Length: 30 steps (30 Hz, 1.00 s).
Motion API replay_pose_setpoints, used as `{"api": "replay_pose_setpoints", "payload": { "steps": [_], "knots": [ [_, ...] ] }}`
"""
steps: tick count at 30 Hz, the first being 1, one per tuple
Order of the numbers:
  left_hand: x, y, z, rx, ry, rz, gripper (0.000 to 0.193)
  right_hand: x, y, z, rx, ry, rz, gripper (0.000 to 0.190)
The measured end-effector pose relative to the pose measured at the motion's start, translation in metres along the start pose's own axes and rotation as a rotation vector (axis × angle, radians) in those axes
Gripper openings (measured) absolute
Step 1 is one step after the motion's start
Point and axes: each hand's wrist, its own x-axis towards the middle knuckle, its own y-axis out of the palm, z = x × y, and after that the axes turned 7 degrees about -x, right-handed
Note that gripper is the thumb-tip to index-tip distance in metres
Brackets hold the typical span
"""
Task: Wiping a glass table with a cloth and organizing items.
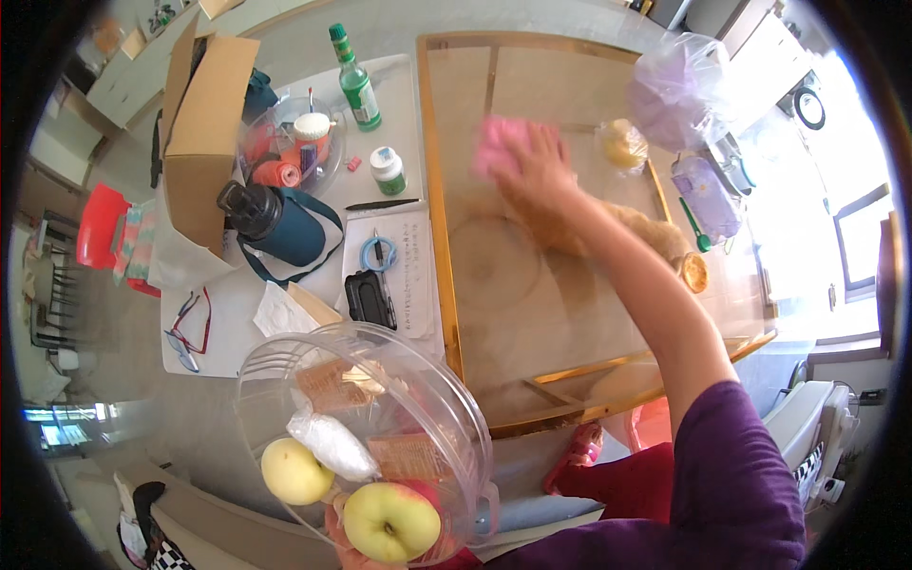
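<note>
My right hand (pixel 541 167) presses a pink cloth (pixel 502 146) against the glass top (pixel 491 320) of a wood-framed table. Both hand and cloth are blurred. At the bottom, my left hand (pixel 340 538) grips a clear round plastic container (pixel 467 399) from below, so most of the fingers are hidden. The container is tilted over the floor by the table corner. Through its wall show a yellow apple (pixel 296 470), a yellow-green apple (pixel 392 524), a white plastic-wrapped bundle (pixel 333 445) and brown printed packets (pixel 406 456).
Left, a white-topped table carries a cardboard box (pixel 206 121), blue flask (pixel 285 228), green bottle (pixel 360 96), white pill bottle (pixel 388 171), glasses (pixel 189 331) and papers (pixel 413 278). Right are a plastic bag (pixel 677 92), wrapped yellow fruit (pixel 622 144), wipes pack (pixel 705 196) and orange furry shape (pixel 641 228).
</note>
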Motion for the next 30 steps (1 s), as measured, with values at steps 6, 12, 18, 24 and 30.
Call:
{"api": "replay_pose_setpoints", "payload": {
  "steps": [6, 12, 18, 24, 30],
  "knots": [
    [-0.012, -0.014, 0.021, 0.318, 0.222, -0.020, 0.056, -0.153, -0.073, 0.020, 0.077, -0.175, -0.018, 0.063],
    [-0.016, -0.018, 0.030, -0.138, 0.046, -0.079, 0.061, -0.106, -0.040, -0.007, 0.057, -0.017, -0.067, 0.066],
    [-0.019, -0.031, 0.047, 0.421, 0.286, -0.064, 0.063, 0.009, -0.001, -0.054, 0.026, 0.169, 0.022, 0.068],
    [-0.021, -0.046, 0.048, 0.596, 0.329, -0.067, 0.071, 0.043, -0.005, -0.050, 0.035, 0.518, 0.125, 0.074],
    [-0.007, -0.052, 0.075, 0.377, 0.255, -0.069, 0.073, 0.040, 0.007, -0.047, -0.042, 0.658, 0.066, 0.071]
  ]
}}
